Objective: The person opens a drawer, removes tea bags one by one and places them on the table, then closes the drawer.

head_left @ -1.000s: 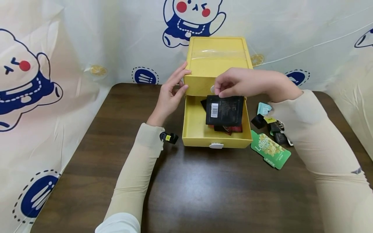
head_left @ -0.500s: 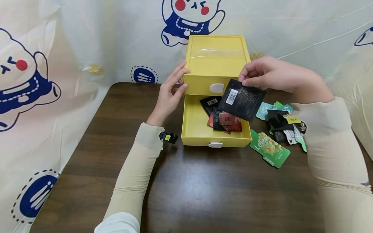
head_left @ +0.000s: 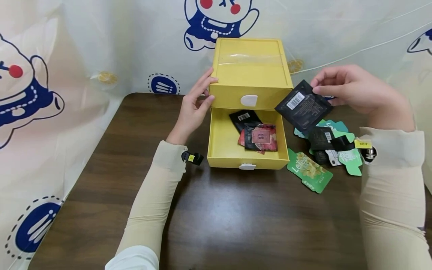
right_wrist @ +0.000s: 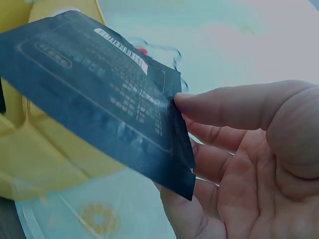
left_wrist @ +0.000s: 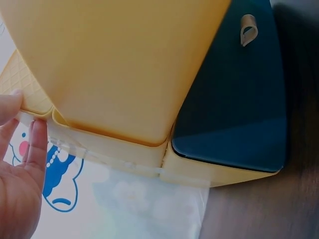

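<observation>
In the head view, my right hand [head_left: 357, 88] pinches a black sachet [head_left: 303, 107] with a barcode at one edge. The sachet hangs tilted, right of the yellow drawer box [head_left: 251, 67]; the right wrist view shows thumb and fingers gripping the same black sachet [right_wrist: 99, 89]. My left hand [head_left: 192, 107] rests on the box's left front edge, thumb and fingers extended against it. Below, the pulled-out lower drawer [head_left: 221, 142] holds another black sachet [head_left: 244, 118] and a red-and-black sachet [head_left: 261, 137] lying over something red.
Beside the drawer, on the right, lie a green packet [head_left: 310, 172] and a heap of teal, green and black packets [head_left: 318, 138]. White knobs mark both drawers; the upper one [head_left: 249, 100] is closed. A printed curtain [head_left: 101, 45] hangs behind the dark wooden table [head_left: 236, 221].
My right hand has carried the black sachet from over the open drawer to the right, uncovering the sachets inside. My left hand keeps its place on the box.
</observation>
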`<move>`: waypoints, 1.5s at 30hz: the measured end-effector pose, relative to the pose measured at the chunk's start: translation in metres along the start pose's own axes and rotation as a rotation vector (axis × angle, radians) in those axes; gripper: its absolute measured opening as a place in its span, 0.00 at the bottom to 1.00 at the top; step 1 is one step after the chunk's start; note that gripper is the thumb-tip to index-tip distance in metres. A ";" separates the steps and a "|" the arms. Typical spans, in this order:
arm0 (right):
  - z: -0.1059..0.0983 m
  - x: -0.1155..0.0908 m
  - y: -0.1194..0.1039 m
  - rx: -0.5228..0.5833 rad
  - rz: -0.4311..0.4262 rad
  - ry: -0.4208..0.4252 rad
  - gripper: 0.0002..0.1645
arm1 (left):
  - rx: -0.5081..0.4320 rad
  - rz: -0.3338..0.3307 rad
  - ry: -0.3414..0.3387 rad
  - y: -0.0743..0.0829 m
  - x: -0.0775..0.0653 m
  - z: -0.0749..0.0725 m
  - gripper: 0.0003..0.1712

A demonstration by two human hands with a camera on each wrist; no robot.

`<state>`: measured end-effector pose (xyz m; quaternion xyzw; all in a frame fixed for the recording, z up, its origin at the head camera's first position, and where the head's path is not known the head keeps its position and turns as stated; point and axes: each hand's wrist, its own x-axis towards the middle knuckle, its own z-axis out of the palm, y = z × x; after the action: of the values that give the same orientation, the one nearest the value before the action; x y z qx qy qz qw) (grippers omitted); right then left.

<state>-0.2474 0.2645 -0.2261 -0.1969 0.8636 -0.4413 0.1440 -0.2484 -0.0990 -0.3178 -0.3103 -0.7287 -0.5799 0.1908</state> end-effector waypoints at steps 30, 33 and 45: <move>0.027 -0.062 0.176 0.320 0.502 0.225 0.05 | -0.034 0.044 0.015 -0.002 0.000 0.004 0.19; 0.029 -0.062 0.179 0.254 0.514 0.233 0.08 | -0.045 0.046 0.014 -0.003 0.000 0.003 0.20; 0.034 -0.061 0.171 0.162 0.482 0.320 0.19 | -0.074 0.051 0.018 -0.006 -0.001 0.006 0.20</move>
<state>-0.2158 0.3597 -0.3809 0.0980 0.8592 -0.4871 0.1221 -0.2513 -0.0941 -0.3242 -0.3305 -0.6968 -0.6043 0.2003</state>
